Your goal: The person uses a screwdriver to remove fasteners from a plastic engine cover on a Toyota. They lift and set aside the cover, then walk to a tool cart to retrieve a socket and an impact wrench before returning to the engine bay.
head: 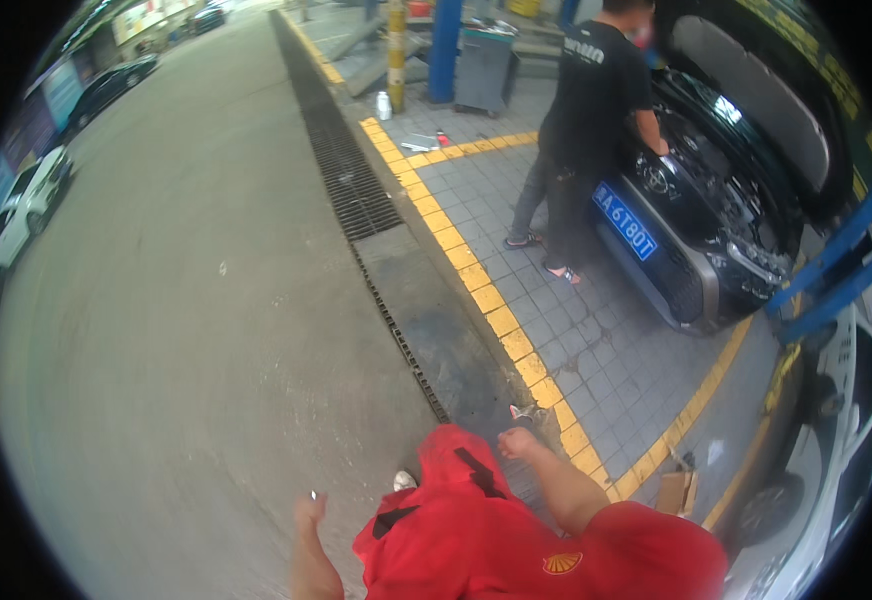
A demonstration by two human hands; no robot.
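Observation:
My left hand (310, 508) hangs at my left side over the concrete roadway, its fingers curled. A small white spot (314, 496) shows at the fingers; its nature is too small to tell. On the other side, my right hand (517, 443) is bent in front of my hip with its fingers folded in, and nothing shows in it. Between the hands is the red work shirt (473, 547) on my body. Below it, one shoe (404, 480) is on the concrete and the other (527, 413) is near the yellow line.
A metal drain grate (353, 180) runs ahead along the yellow line (481, 289). To the right, a person (593, 97) leans over a dark Toyota car (676, 262) with its hood up. Blue lift arms (833, 255), a white car (803, 480) and a cardboard box (676, 493) are at the right.

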